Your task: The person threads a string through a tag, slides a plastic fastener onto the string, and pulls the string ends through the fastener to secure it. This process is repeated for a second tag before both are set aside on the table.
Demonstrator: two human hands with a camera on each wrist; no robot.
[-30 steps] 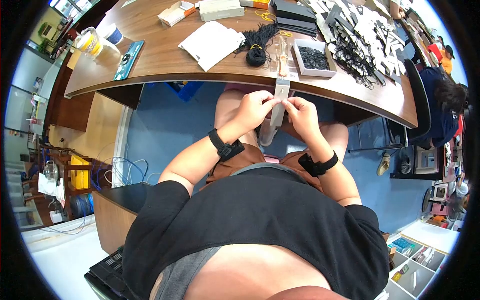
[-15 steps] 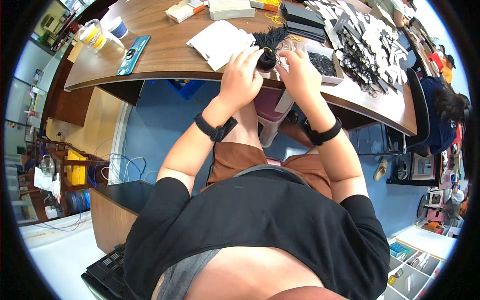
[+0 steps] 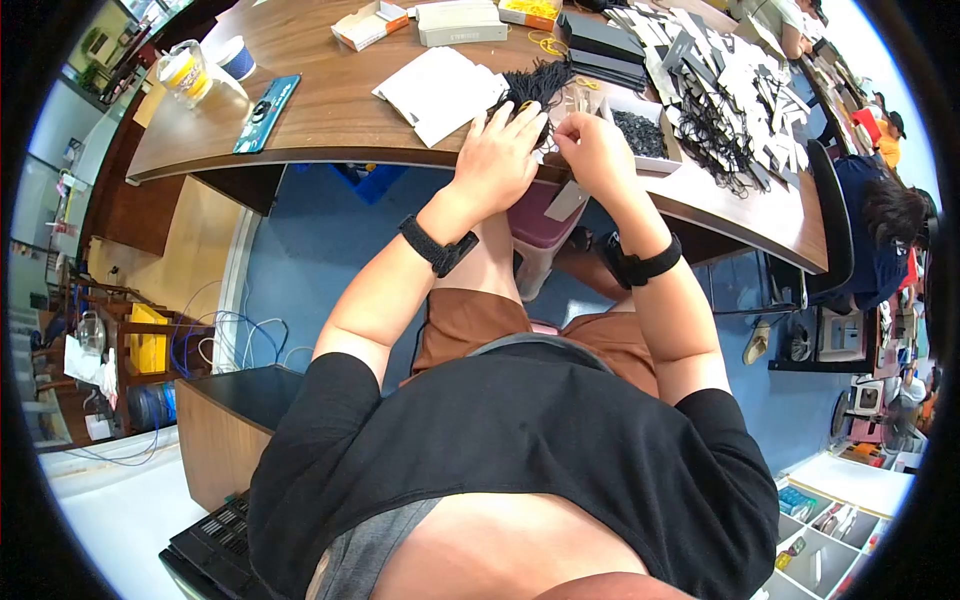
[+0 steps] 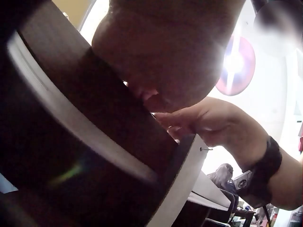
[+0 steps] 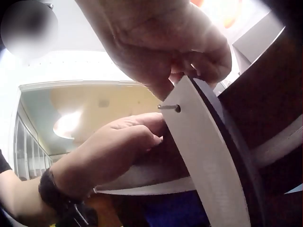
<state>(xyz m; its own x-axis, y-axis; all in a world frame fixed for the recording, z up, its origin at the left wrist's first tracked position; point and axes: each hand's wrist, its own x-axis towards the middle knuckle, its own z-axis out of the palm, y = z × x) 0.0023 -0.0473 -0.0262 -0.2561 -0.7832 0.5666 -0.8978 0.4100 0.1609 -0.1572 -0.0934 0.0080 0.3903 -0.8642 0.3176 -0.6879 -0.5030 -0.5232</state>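
My left hand (image 3: 497, 165) lies over a bundle of black cords (image 3: 540, 82) near the table's front edge, its fingers extended and partly covering the bundle. Close by on the right, my right hand (image 3: 602, 160) has bent fingers, thumb and index close together; whether anything is between them I cannot tell. A pale strip (image 3: 567, 201) sticks out from the table edge below the hands. In the right wrist view this strip (image 5: 203, 146) carries a thin metal pin (image 5: 169, 108), with my left hand (image 5: 111, 149) beyond it and my right hand (image 5: 161, 47) above.
White sheets (image 3: 437, 95) lie left of the cords. A white box of small black pieces (image 3: 640, 135) stands right of my hands, before a heap of strips and black cords (image 3: 735, 100). Farther left are a teal packet (image 3: 267, 114), a jar (image 3: 187, 75) and a cup (image 3: 236, 60).
Both hands have moved from the pale strip up to the table by the cord bundle. Since the middle frame, my left hand has shifted right onto the bundle, and my right fingers have bent closer together.
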